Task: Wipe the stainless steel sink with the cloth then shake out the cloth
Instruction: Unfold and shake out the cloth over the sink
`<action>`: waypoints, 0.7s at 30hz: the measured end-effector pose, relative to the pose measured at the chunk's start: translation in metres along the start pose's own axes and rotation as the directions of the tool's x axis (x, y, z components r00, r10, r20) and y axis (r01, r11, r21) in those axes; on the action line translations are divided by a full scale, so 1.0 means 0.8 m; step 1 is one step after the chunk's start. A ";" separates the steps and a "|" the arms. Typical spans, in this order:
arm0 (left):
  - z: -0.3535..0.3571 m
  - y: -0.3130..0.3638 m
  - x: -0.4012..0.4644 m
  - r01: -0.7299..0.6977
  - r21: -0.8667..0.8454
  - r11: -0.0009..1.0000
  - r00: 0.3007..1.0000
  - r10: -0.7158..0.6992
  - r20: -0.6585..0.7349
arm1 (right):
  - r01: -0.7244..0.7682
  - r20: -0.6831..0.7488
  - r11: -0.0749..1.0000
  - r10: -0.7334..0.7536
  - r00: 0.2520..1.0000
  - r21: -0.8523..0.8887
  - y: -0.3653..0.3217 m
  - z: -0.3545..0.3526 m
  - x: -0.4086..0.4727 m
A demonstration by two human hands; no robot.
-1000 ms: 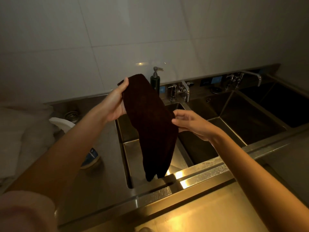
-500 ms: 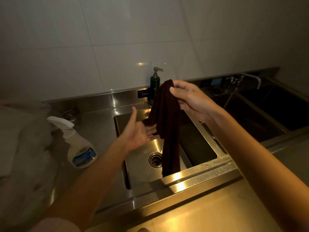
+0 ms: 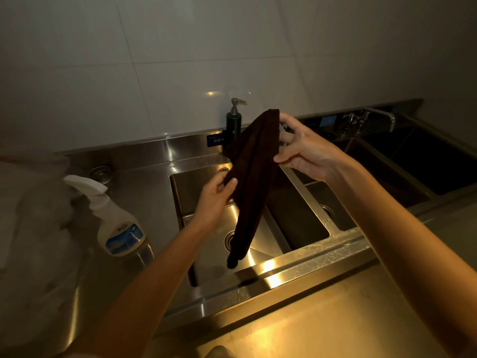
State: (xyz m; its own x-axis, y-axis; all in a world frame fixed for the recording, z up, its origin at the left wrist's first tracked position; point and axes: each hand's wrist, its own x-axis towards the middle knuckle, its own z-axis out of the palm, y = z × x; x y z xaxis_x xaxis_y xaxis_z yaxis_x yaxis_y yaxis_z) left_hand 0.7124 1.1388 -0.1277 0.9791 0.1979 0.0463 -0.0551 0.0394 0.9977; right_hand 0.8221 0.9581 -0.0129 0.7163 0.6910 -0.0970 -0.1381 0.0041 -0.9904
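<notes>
A dark brown cloth (image 3: 254, 182) hangs folded lengthwise above the left basin of the stainless steel sink (image 3: 304, 264). My right hand (image 3: 302, 148) grips its upper part at the right edge, near the top corner. My left hand (image 3: 218, 195) pinches the cloth's left edge lower down. The cloth's bottom end dangles over the drain (image 3: 229, 240) near the sink's front rim. Part of the tap behind the cloth is hidden.
A white spray bottle (image 3: 116, 223) with a blue label stands on the steel counter at the left. A dark soap dispenser (image 3: 233, 122) stands at the back wall. More basins and a tap (image 3: 371, 118) lie to the right. A pale bundle fills the far left.
My left hand has closed on the cloth's left edge; half a second ago it was open beside it. The cloth has swung slightly rightward, held by my right hand since my left handed it over.
</notes>
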 end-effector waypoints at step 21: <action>-0.043 0.047 0.027 0.208 0.169 0.963 0.978 -0.206 -0.033 | -0.114 0.071 0.994 0.113 0.991 0.001 -0.001 0.001 0.015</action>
State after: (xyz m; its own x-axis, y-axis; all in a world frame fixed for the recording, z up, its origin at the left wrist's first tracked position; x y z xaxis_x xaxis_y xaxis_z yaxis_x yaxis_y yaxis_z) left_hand 0.7252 1.1780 -0.0907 0.9626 0.2176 -0.1614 0.1838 -0.0867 0.9791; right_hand 0.8304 0.9667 -0.0136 0.6455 0.7367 -0.2013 -0.2192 -0.0738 -0.9729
